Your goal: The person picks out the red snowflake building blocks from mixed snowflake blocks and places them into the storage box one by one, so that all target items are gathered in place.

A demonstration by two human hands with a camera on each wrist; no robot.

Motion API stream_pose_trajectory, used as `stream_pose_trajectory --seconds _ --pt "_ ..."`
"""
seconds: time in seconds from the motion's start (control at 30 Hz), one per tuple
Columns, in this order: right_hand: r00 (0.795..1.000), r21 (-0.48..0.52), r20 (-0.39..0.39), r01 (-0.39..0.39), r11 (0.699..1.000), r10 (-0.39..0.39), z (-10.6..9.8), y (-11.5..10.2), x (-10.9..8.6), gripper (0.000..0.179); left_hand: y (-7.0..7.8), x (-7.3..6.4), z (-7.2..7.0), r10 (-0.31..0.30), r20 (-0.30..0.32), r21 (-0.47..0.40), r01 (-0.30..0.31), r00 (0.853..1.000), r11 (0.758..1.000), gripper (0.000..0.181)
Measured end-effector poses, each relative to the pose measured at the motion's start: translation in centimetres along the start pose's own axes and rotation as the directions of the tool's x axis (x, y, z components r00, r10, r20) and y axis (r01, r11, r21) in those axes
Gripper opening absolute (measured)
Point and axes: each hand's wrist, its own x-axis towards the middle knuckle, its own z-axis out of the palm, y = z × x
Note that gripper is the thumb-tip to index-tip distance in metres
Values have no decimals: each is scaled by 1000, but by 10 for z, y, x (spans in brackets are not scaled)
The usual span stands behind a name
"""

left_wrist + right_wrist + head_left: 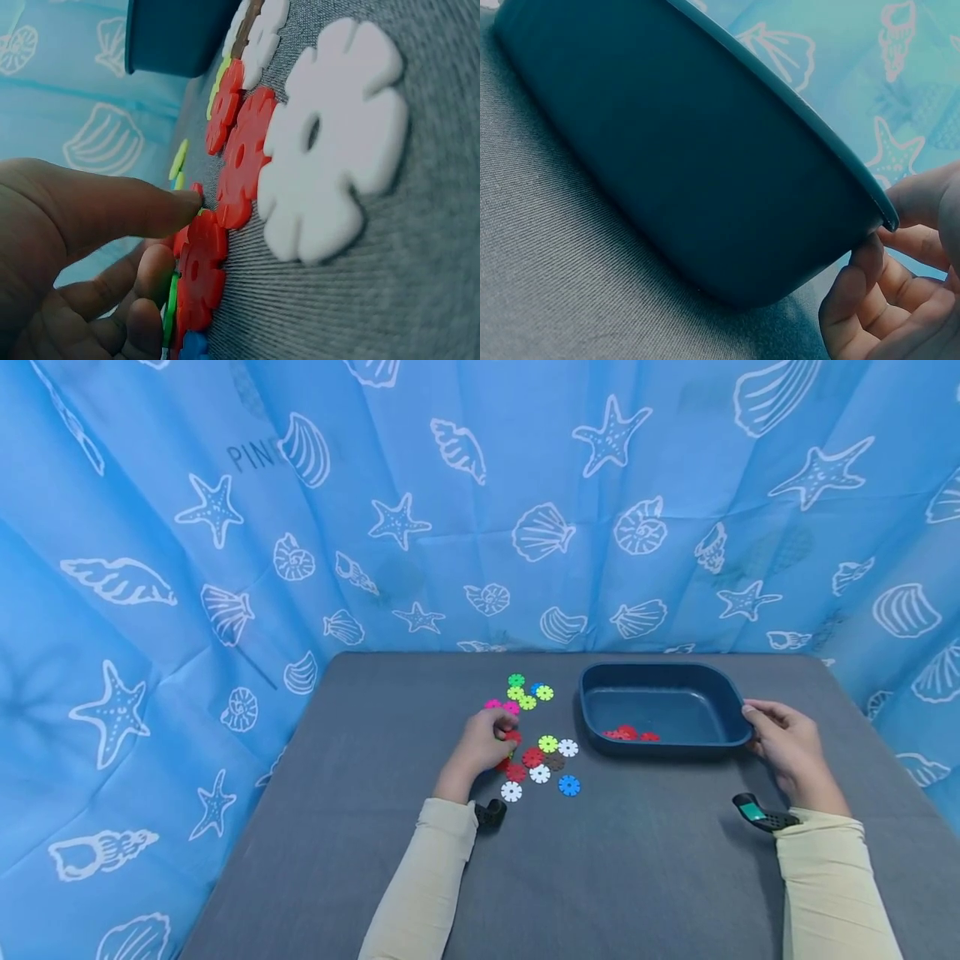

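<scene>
My left hand [483, 745] is at the left side of a loose cluster of notched plastic discs, its thumb and fingers pinching a red notched disc [513, 737]. In the left wrist view the thumb reaches over that piece, and the index fingertip is partly hidden. More red discs [242, 157] and a white disc [337, 142] lie flat close by. My right hand [793, 752] grips the right rim of a dark blue plastic basin [675, 750], thumb on the rim and fingers beneath it. Several red discs [628, 732] lie inside the basin at its left.
Yellow-green discs [527, 702], a green disc [516, 680] and pink discs [492, 704] are beyond the left hand. A blue disc [569, 785] lies nearer the front. A grey cloth [600, 877] covers the table, and a blue shell-patterned curtain [480, 527] hangs behind.
</scene>
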Motion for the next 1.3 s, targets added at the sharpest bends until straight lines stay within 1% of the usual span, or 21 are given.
stream_pose_trajectory --seconds 0.23,0.43,0.53,0.63,0.8,0.93,1.0,1.1,1.23,1.3 --pt "1000 5 0 -12 1000 12 0 -1 0 61 -3 3 -2 15 7 -25 -15 1000 1000 36" --pt "1000 11 -1 -9 1000 9 0 -2 -1 58 -1 1 -4 17 4 -45 -17 1000 999 34" --pt "1000 10 -2 -7 1000 7 1 -1 -1 59 0 1 -5 25 -10 -52 -26 1000 998 31" --pt "1000 13 0 -7 1000 7 0 -1 0 60 0 2 -5 40 -29 -40 -41 999 998 26" --pt "1000 25 0 -6 1000 6 0 0 1 59 3 3 -4 46 -49 -38 -48 998 998 16" --pt "1000 37 -7 2 999 -1 0 0 2 58 10 4 -3 52 -53 -95 -57 997 994 14" --pt "1000 38 -9 4 999 -3 1 0 3 58 14 4 -2 52 -48 -147 -59 998 987 15" --pt "1000 21 -12 0 1000 0 1 0 2 60 19 5 3 40 -27 -211 -45 999 976 17" --pt "1000 -3 -15 -8 1000 8 1 1 2 62 26 7 12 19 7 -273 -16 1000 962 17" --pt "1000 -1 -14 -10 1000 10 1 1 1 61 30 8 17 8 23 -316 0 1000 949 16"
